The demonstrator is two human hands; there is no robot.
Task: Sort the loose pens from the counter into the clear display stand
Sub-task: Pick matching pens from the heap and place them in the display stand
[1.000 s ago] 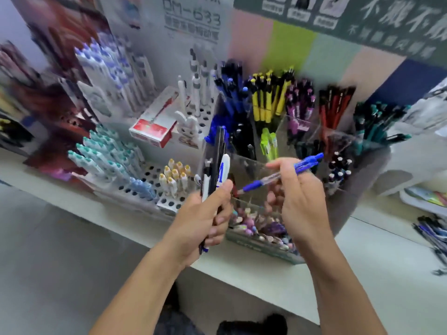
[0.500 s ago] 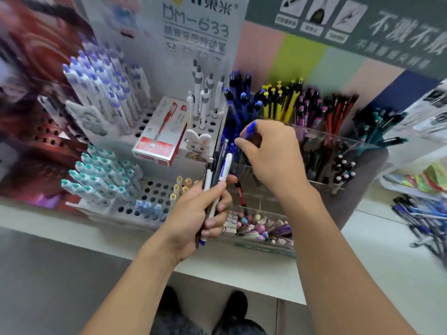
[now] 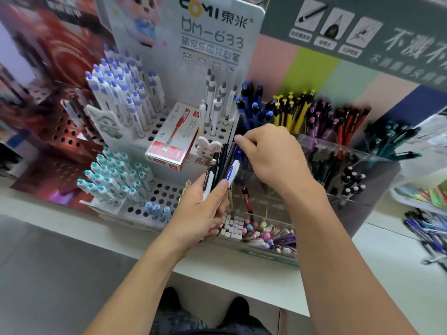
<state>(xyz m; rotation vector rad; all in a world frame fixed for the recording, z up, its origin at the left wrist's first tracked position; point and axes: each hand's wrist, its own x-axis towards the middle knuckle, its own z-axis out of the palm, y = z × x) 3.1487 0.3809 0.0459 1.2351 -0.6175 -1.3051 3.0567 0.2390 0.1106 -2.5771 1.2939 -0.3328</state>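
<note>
My left hand [image 3: 200, 213] grips a bundle of pens [image 3: 219, 170], black, white and blue, held upright in front of the clear display stand [image 3: 338, 151]. My right hand [image 3: 273, 153] hovers over the stand's left compartment, fingers curled. Its fingertips pinch a blue pen [image 3: 240, 154] just below them, beside the tops of the bundle. Dark blue pens [image 3: 254, 105] stand in the compartment behind. More loose pens [image 3: 430, 228] lie blurred on the counter at the far right.
A white perforated rack [image 3: 154, 199] holds purple-capped pens [image 3: 121, 90] and teal-capped pens [image 3: 111, 175]. A red pen box [image 3: 174, 139] lies on it. A low clear tray of erasers [image 3: 261, 235] fronts the stand. The counter edge [image 3: 217, 269] runs below.
My right hand has carried the blue pen from mid-air in front of me to the stand's left compartment and lowered it. The left hand kept its bundle and barely moved.
</note>
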